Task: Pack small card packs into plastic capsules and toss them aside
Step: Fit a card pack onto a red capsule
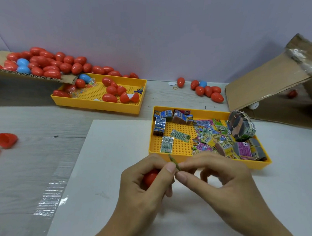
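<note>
Landmark: a yellow tray (pixel 203 113) of small card packs, right of centre on a white board (pixel 112 160).
Left hand (pixel 144 182): just in front of the tray's near edge, fingers curled round a red capsule (pixel 150 177) held in the palm; its thumb also pinches a thin pack.
Right hand (pixel 221 178): beside the left hand, thumb and forefinger pinching the same pack; the other fingers are loosely curled.
Pack (pixel 175 163): seen edge-on, a greenish sliver held between both hands, just above the capsule and just short of the tray.
Card packs (pixel 212 137): loose and bundled, heaped mostly in the tray's right half.
Second tray (pixel 104 105): behind and left of the first, holding red capsules and one blue.
Capsule pile (pixel 45 63): further left, on cardboard overlapping the second tray.
Capsule group (pixel 208 91): behind the first tray.
Open halves (pixel 6 140): far left of the tray, on the table.
Box (pixel 274 85): tilted cardboard, behind and right of the tray.
</note>
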Available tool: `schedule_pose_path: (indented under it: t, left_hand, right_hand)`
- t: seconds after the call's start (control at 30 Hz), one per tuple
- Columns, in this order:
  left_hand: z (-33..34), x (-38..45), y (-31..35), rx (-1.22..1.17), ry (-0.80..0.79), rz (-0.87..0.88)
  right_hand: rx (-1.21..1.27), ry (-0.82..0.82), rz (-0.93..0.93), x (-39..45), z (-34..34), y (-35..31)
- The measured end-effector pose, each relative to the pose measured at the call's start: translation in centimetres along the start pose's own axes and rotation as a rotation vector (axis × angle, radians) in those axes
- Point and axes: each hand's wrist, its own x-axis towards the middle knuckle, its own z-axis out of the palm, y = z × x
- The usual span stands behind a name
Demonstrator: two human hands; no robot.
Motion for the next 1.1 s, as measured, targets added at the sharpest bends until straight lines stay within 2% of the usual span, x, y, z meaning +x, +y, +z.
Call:
schedule_pose_path:
  t: [0.2,0.33,0.57,0.8,0.93,1.03,1.1]
  left_hand:
    - [-0.08,0.08,0.02,-0.07,0.039,-0.069]
    - [-0.09,0.31,-0.09,-0.066,0.043,-0.152]
    - [-0.13,0.35,-0.07,-0.034,0.018,-0.112]
    - [-0.42,0.65,-0.05,-0.127,-0.054,-0.203]
    - [-0.41,0.68,0.0,-0.13,-0.081,-0.189]
    - [-0.3,0.64,0.05,-0.109,-0.04,-0.175]
    - [-0.26,0.58,0.08,-0.115,-0.013,-0.186]
  right_hand:
    - [0.459,-0.005,0.456,0.41,0.2,-0.03]
    - [0.556,-0.022,0.573,0.54,-0.08,-0.31]
    - [0.488,0.007,0.531,0.54,0.06,-0.45]
    - [0.475,0.015,0.526,0.67,-0.2,-0.25]
    - [0.361,0.087,0.369,0.51,-0.07,-0.31]
    - [0.141,0.17,0.218,0.18,-0.08,-0.25]
    - [0.056,0.181,0.182,0.04,0.01,-0.38]
